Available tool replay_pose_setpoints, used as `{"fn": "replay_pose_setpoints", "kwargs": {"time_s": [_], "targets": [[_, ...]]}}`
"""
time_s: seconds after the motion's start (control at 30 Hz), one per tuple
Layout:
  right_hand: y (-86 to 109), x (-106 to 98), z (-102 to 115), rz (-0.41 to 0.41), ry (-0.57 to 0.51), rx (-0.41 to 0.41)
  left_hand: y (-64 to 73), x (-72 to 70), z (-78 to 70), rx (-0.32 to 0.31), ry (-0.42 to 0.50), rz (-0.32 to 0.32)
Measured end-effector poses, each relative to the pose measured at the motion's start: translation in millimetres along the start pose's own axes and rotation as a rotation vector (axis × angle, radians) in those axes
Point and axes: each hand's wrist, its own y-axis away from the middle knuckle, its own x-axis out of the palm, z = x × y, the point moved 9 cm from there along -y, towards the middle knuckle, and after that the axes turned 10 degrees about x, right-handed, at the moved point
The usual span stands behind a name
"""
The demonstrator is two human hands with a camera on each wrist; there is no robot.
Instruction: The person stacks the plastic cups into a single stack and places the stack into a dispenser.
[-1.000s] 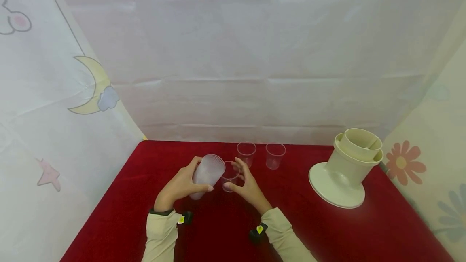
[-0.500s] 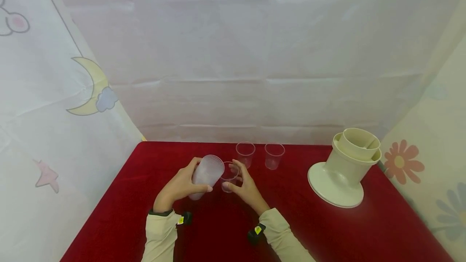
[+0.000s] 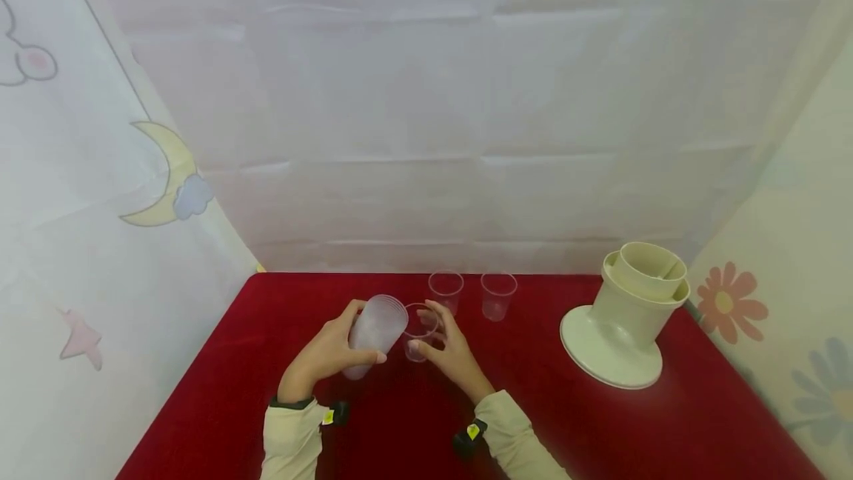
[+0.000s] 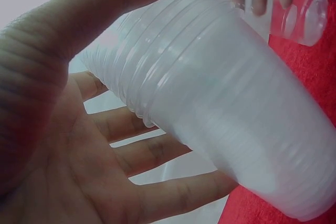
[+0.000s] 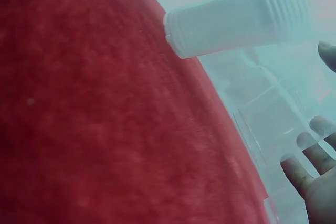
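My left hand grips a tilted stack of nested clear plastic cups, thumb across the near side and fingers behind. The left wrist view shows the stack with several rims close together. Just to the right, my right hand holds a single clear plastic cup upright, thumb in front and fingers round the far side. In the right wrist view its fingertips lie along that cup, near the end of the stack.
Two more clear cups, one behind the right hand and another cup beside it, stand near the table's back edge. A cream plastic pipe-shaped piece with a round base stands at right. Red cloth covers the table; white sheets surround it.
The head view has tilted slightly, so everything sits a little lower in it. Both hands keep their places beside each other with the cups in them.
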Motion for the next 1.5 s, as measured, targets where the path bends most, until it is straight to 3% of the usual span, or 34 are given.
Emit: {"fn": "replay_pose_setpoints", "kwargs": {"time_s": [0.23, 0.53, 0.83, 1.5], "targets": [[2.4, -11, 16, -0.033, -0.027, -0.04, -0.3, 1.6, 0.9, 0.001, 0.005, -0.002], [-2.0, -43, 39, -0.105, -0.143, -0.209, -1.6, 0.9, -2.7, 0.018, -0.002, -0.001], [-0.8, -58, 63, -0.104, -0.207, -0.341, -4.1, -1.3, -3.8, 0.026, 0.006, -0.007], [5.0, -58, 71, -0.122, -0.207, -0.362, -3.3, 2.3, -0.4, -0.001, -0.004, -0.003]]}}
